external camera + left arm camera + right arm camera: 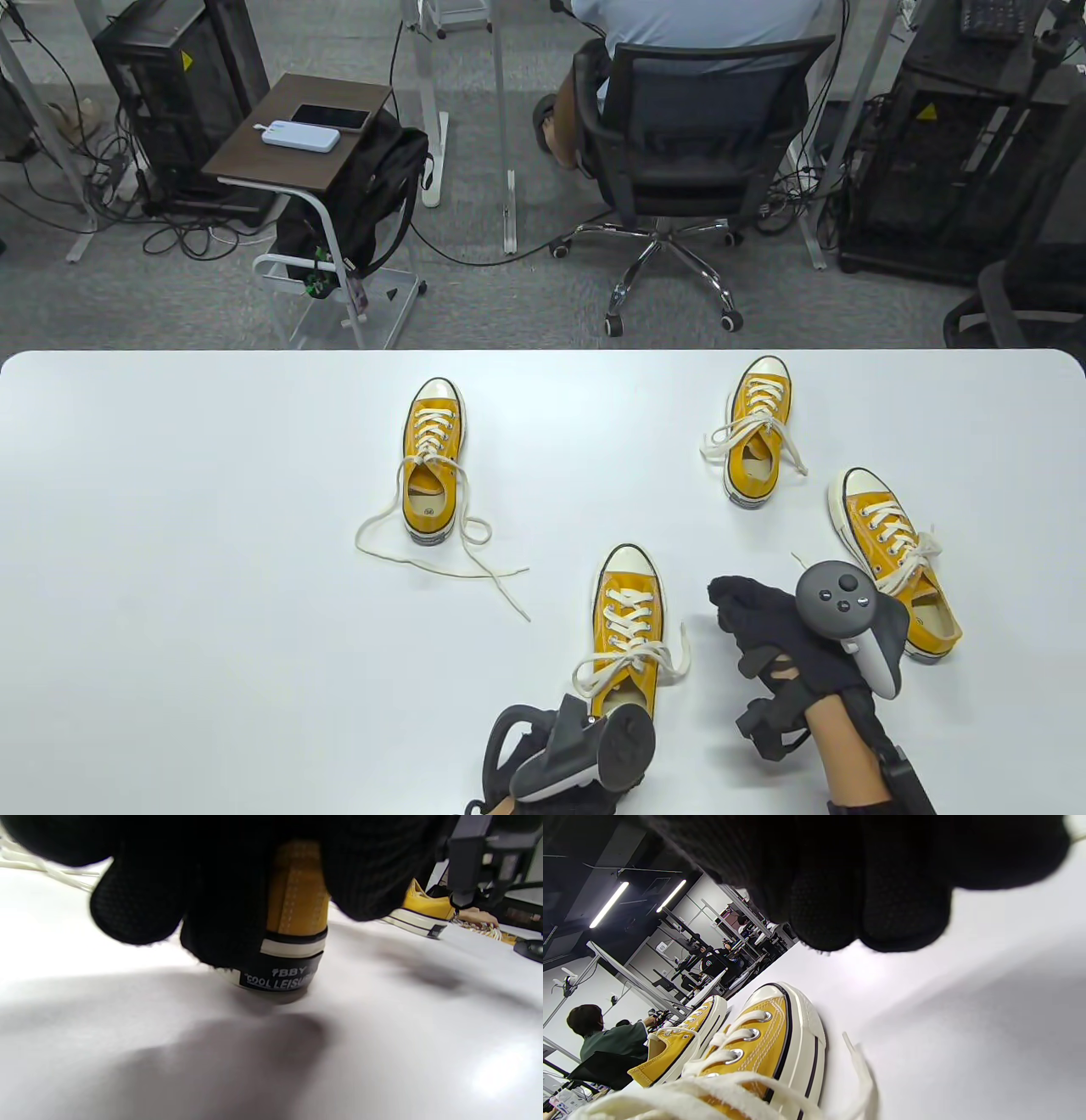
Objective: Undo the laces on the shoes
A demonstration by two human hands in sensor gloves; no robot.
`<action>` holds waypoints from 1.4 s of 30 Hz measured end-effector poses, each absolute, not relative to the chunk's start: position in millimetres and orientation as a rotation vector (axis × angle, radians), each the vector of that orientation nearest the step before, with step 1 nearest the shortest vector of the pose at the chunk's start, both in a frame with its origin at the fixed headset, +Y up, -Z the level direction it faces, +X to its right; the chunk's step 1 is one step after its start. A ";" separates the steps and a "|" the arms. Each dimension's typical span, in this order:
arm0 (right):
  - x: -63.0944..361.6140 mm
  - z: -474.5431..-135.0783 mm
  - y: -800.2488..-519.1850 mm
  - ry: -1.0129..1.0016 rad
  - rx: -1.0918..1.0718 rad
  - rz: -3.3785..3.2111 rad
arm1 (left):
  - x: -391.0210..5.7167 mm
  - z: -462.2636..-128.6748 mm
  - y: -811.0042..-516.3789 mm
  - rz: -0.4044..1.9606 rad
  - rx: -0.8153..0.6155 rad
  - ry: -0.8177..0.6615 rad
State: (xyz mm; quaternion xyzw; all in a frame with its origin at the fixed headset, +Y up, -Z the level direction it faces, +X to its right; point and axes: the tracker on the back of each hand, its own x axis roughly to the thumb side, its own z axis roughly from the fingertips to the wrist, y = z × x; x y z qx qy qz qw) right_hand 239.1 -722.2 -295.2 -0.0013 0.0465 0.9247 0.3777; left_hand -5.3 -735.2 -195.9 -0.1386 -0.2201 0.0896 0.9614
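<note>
With our left hand [220,891] gripping the heel of the nearest yellow canvas sneaker [629,632] on the white worktop [212,594], our empty, loosely curled right hand [768,628] should pull 1 bow end.

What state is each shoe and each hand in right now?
Far-left shoe: upright, laces undone, trailing on the table.
Far-right shoe: upright, bow still looped.
Right-edge shoe: upright, bow still tied.
Near shoe: upright, bow still tied.
Left hand: grips the near shoe's heel.
Right hand: beside the near shoe, holding nothing visible.
</note>
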 end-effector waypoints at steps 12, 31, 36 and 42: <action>215.3 -289.8 -717.6 0.215 0.208 2.449 | -47.9 -211.0 -702.6 0.400 -0.023 -0.229; 164.6 -279.3 -726.9 0.200 0.472 2.669 | -25.5 -247.5 -754.9 0.360 -0.258 -0.206; 159.0 -279.9 -730.2 0.099 0.461 2.711 | -27.4 -251.8 -760.7 0.405 -0.314 -0.199; 166.2 -280.7 -728.7 0.068 0.411 2.678 | -32.0 -253.5 -767.0 0.496 -0.338 -0.197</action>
